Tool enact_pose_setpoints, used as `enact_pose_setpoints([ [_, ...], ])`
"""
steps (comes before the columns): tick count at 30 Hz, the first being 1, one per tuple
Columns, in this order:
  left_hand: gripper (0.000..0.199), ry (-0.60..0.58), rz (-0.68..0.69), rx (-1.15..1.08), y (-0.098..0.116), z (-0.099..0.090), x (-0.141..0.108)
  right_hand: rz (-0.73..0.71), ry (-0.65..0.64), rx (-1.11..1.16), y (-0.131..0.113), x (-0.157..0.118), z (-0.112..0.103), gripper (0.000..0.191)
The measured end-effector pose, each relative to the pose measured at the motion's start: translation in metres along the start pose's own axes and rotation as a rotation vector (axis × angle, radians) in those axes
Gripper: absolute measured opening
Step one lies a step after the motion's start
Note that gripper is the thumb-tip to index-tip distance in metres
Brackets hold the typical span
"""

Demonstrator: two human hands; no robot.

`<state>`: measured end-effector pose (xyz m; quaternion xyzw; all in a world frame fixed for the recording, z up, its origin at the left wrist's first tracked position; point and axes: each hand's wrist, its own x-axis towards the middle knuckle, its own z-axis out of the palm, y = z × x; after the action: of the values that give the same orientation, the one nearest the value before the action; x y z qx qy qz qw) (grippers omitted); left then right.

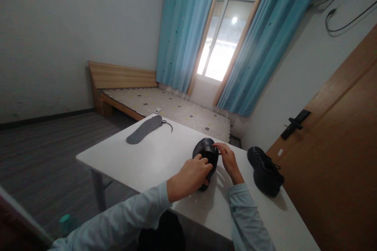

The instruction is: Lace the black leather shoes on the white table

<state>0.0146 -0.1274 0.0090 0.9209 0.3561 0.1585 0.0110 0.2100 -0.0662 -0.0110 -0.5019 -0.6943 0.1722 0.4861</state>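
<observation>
A black shoe [203,147] stands near the front edge of the white table [159,157], its toe pointing away from me. My left hand [190,176] is closed on it from the left, with bent fingers over its opening. From the right, my right hand [229,161] reaches to the upper front, its fingertips pressed together at the shoe's edge. What those fingertips pinch is too small to make out. Off to the right lies the other black shoe [265,172], with laces. A grey insole [144,129] rests at the table's far left, beside a black shoelace [167,124].
Behind the table is a bed [182,108] with a patterned mattress. A wooden door [332,141] with a black handle [295,124] stands close on the right. Blue curtains [188,27] hang at the window. A green-topped object [66,221] is low at the left.
</observation>
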Motion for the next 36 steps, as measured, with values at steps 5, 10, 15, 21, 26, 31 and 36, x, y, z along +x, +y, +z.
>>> enact_pose_setpoints([
  [5,0.022,0.042,-0.061,0.001,-0.003,-0.012,-0.002,0.005,0.053,-0.011,0.003,0.000,0.000,0.039],
  [10,0.022,0.073,-0.095,-0.018,-0.012,-0.022,-0.008,0.042,0.104,-0.018,0.006,-0.001,-0.001,0.038],
  [15,0.021,0.119,-0.134,-0.052,-0.031,-0.030,-0.022,0.040,0.091,-0.097,0.010,-0.001,-0.001,0.034],
  [21,0.021,0.274,-0.203,-0.056,-0.065,-0.037,-0.040,0.050,0.051,-0.147,0.010,-0.001,0.000,0.033],
  [26,0.020,0.392,-0.261,-0.012,-0.104,-0.034,-0.051,0.043,0.034,-0.172,0.008,-0.001,0.001,0.032],
  [31,0.018,0.445,-0.314,0.027,-0.147,-0.033,-0.066,0.058,0.001,-0.180,0.010,-0.002,0.001,0.030],
  [36,0.018,0.436,-0.376,0.034,-0.181,-0.040,-0.080,0.062,-0.016,-0.189,0.011,-0.002,0.001,0.030],
])
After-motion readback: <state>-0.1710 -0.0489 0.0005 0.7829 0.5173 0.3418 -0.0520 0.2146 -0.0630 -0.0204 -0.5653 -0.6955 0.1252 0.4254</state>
